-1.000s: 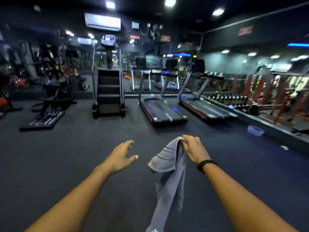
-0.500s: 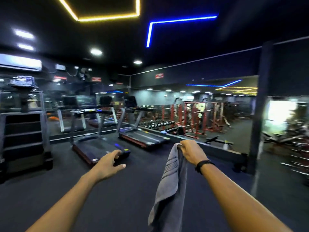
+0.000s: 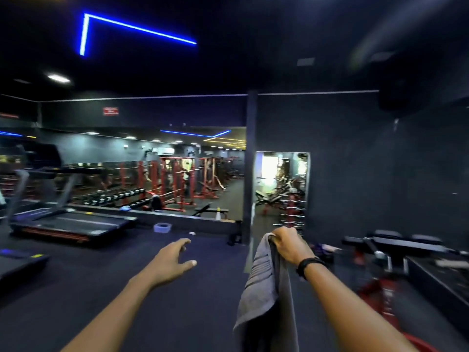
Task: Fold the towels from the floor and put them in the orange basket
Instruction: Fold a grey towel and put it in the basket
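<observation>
Compared with half a second before, the view has turned further to the right: the stair machine is gone, only one treadmill (image 3: 68, 224) remains at the left, and a dark bench (image 3: 396, 243) has appeared at the right. The right hand (image 3: 288, 246) still grips the top edge of the grey towel (image 3: 266, 283), which hangs straight down in the air above the dark floor (image 3: 101, 288). The left hand (image 3: 173, 259) stays empty, fingers loosely spread. A small pale tub (image 3: 162, 227) stands on the floor near the mirror wall; its content cannot be seen.
</observation>
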